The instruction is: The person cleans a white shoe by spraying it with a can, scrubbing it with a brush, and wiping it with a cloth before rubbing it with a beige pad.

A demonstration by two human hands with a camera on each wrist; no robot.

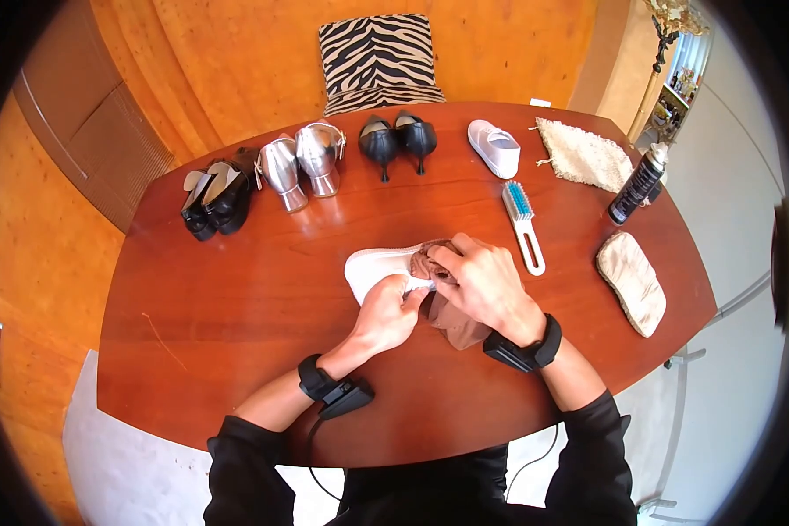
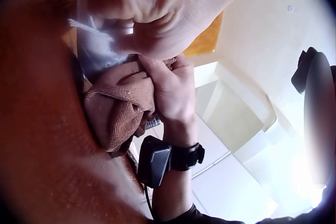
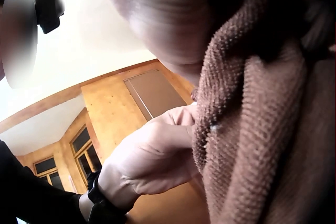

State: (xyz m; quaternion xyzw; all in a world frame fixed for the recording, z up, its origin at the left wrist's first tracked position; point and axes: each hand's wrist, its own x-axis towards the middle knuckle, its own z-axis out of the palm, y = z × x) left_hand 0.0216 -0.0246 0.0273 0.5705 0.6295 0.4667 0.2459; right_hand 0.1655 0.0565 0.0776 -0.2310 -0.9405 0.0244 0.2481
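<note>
A white shoe (image 1: pixel 373 266) lies in front of the person near the middle of the table, its toe pointing left. The left hand (image 1: pixel 386 317) grips the near side of the shoe, thumb toward its opening. Bunched in the right hand (image 1: pixel 491 282) is a brown ribbed cloth (image 1: pixel 461 328), held against the opening end of the shoe, with a loose part hanging toward the table. In the left wrist view the cloth (image 2: pixel 118 106) drapes beside the shoe's white side (image 2: pixel 97 50). Folds of cloth (image 3: pixel 252 129) fill much of the right wrist view, partly covering the left fingertips.
A matching white shoe (image 1: pixel 497 151) stands farther back, near a blue-bristled brush (image 1: pixel 524 228). To the right are a fluffy cream cloth (image 1: pixel 585 153), a black spray can (image 1: pixel 638 186) and a beige pad (image 1: pixel 631 285). Black heels (image 1: pixel 398 142), silver shoes (image 1: pixel 301 167) and black shoes (image 1: pixel 219 200) line the back left.
</note>
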